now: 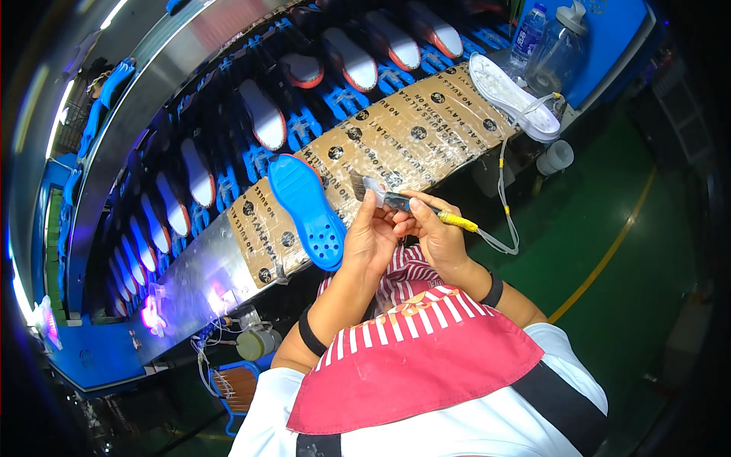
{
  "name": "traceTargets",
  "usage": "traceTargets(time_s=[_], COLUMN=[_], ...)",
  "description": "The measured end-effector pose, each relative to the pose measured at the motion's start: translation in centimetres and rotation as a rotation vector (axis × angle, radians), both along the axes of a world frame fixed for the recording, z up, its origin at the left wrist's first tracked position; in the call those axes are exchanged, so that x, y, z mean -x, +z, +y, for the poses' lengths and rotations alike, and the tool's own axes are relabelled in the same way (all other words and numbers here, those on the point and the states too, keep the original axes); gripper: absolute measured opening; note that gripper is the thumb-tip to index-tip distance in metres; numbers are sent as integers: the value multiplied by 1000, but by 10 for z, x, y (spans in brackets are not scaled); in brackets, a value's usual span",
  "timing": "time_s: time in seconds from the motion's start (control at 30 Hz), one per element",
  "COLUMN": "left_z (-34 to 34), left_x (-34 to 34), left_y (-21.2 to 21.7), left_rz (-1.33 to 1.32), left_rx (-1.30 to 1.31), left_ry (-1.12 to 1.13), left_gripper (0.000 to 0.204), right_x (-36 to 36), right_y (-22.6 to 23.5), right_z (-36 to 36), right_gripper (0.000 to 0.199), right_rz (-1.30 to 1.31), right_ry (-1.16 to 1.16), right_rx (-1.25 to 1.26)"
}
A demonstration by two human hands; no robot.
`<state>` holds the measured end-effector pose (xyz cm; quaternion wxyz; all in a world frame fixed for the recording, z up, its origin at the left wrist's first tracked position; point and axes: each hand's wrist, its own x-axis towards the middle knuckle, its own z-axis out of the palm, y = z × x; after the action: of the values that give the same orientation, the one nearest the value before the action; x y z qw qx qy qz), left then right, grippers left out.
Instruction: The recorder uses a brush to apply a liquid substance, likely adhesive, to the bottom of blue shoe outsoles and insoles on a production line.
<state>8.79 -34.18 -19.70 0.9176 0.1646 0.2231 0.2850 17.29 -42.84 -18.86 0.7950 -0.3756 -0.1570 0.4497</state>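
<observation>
A brush [397,201] with a dark handle, yellow wrapping on its rear part and a thin clear tube at its end is held in front of my chest. My right hand [443,238] is closed round its handle. With thumb and fingers, my left hand [368,238] grips it near the bristles, which point up and left over the cardboard. Just left of my left hand lies a blue shoe-sole-shaped piece [295,199], its wide holed end toward me. A bit of orange-red edge shows beside its far end. Neither hand visibly touches this piece.
Printed cardboard [396,129] covers the bench. Beyond it, several white soles with red edges [263,114] sit on blue racks in a curved line. At right are a white sole-shaped tray [506,87], a water bottle [527,34], a clear jug [556,57] and the hanging tube [502,179].
</observation>
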Motion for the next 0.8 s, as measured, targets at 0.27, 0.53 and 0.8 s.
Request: traceTargets(time_s=[0.27,0.53,0.8], left_z=[-11,-13,-17], left_x=[1,14,24], left_y=[-4,-19,-50], left_rz=[38,102,87], left_rx=[64,45,105], left_ry=[-25,-39,40], left_gripper=[27,30,27], right_x=[6,14,23], right_y=[-11,-22,-34], right_z=[-8,-12,-20], right_gripper=[27,27,27], right_rz=[55,48,52], right_ry=[-21,-3,18], right_rx=[9,26,39])
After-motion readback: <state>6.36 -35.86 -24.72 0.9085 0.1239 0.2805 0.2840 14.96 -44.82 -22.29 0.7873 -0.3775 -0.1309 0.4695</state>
